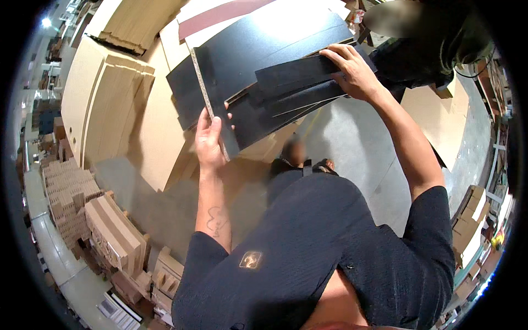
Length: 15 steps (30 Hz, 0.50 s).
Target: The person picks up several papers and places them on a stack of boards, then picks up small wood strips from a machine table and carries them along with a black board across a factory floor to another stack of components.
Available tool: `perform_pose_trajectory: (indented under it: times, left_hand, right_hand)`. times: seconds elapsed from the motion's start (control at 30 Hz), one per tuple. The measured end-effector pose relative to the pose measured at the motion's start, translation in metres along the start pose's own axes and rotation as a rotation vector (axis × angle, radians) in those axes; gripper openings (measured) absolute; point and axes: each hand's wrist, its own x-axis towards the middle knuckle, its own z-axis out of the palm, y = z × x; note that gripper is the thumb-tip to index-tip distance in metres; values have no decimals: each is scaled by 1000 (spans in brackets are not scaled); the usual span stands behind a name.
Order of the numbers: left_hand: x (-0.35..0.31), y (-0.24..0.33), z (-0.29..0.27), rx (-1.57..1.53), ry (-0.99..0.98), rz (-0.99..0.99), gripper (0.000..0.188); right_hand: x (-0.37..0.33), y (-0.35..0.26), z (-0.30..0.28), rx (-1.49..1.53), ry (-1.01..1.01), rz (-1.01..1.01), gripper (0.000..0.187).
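My left hand (209, 140) grips a narrow black chipboard panel (213, 93) stood on edge, its raw speckled edge facing up and the thumb lying along it. My right hand (355, 71) is closed on the far right end of a short black board (291, 76), thumb below and fingers over the top. Under and beside these lie several more black boards (250, 113), overlapping and partly hidden. Beneath them a large black panel (247, 47) with a glossy sheen rests on the stack.
Tall stacks of cardboard sheets (110, 104) stand at the left. A person in dark clothes (429, 52) is close by at the upper right, near a cardboard sheet (440, 118). Packed cartons (118, 234) lie at the lower left. Grey concrete floor (363, 143) shows in the middle.
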Motion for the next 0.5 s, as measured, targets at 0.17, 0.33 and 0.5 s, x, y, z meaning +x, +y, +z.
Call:
perform_pose_trajectory:
  times: [0.17, 0.33, 0.5]
  left_hand:
    - [14, -20, -16, 295, -13, 222, 51]
    - [15, -20, -7, 405, 7, 241, 57]
    - [19, -21, -5, 401, -1, 235, 59]
  right_hand:
    - [11, 15, 10, 72, -216, 8, 59]
    - [7, 9, 14, 21, -254, -31, 61]
    - [7, 6, 15, 35, -304, -63, 61]
